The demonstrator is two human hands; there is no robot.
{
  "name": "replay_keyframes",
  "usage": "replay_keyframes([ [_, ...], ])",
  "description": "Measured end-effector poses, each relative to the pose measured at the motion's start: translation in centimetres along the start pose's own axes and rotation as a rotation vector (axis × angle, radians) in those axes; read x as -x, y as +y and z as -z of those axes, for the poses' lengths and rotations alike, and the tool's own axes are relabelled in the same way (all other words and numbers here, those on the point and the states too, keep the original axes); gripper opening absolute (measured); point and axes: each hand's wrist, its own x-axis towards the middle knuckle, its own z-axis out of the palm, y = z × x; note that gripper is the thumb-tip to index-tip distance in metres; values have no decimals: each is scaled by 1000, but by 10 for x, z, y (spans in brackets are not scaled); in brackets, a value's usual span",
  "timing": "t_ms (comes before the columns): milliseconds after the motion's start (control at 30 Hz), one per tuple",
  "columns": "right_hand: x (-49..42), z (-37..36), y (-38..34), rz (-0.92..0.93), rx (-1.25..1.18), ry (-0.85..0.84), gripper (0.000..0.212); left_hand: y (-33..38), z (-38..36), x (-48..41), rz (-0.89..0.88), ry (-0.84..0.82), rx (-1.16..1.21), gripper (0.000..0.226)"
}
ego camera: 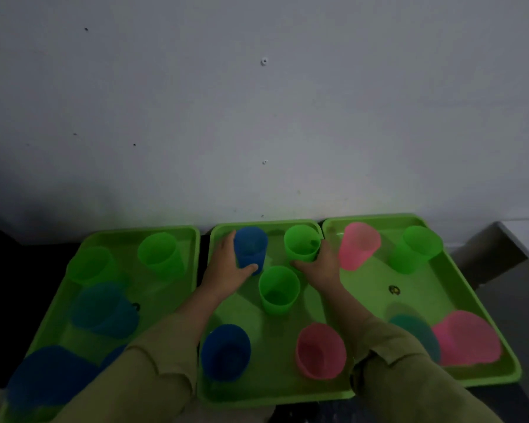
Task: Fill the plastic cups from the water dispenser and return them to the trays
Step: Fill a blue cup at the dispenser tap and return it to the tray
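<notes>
Three green trays lie side by side against the wall: left tray (129,233), middle tray (275,392), right tray (458,279). Each holds several plastic cups. On the middle tray's far side, my left hand (226,270) grips a blue cup (252,244) and my right hand (319,267) grips a green cup (301,242). Both cups stand upright on the tray. Between my wrists stands another green cup (278,290). Nearer me stand a blue cup (225,351) and a pink cup (319,349). No water dispenser is in view.
A grey wall (257,117) rises directly behind the trays. The left tray carries green and blue cups, the right tray pink, green and teal ones. A grey ledge (501,245) sits to the right of the trays. The scene is dim.
</notes>
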Motion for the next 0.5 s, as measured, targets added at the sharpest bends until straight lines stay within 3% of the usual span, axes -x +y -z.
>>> replay_keyframes([
  [500,1,2,-6,40,13,21,71,4,-4,-7,36,113,76,79],
])
